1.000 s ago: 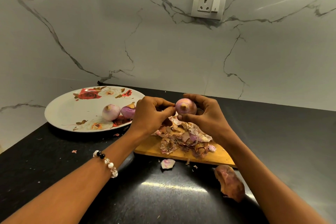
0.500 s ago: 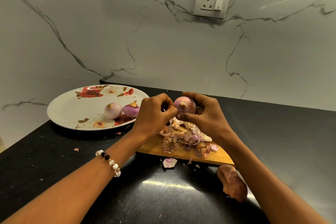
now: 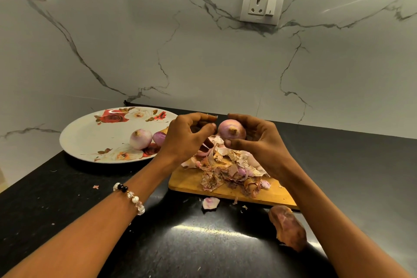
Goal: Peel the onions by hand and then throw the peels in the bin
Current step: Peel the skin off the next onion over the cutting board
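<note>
Onion [image 3: 231, 131]: cupped in my right hand [image 3: 259, 142], thumb and curled fingers around it, above the peel pile [image 3: 228, 169] on the wooden board [image 3: 187, 181]. My left hand [image 3: 182, 140]: fingers bent just beside the onion; possibly pinching a strip of skin, I cannot tell. Two more onions [image 3: 140, 139] on the floral plate [image 3: 90, 133]. Loose peel [image 3: 287, 228] on the black counter [image 3: 67, 187].

Home kitchen: black counter [image 3: 67, 198], marble backsplash [image 3: 203, 63], floral plate [image 3: 90, 133].
</note>
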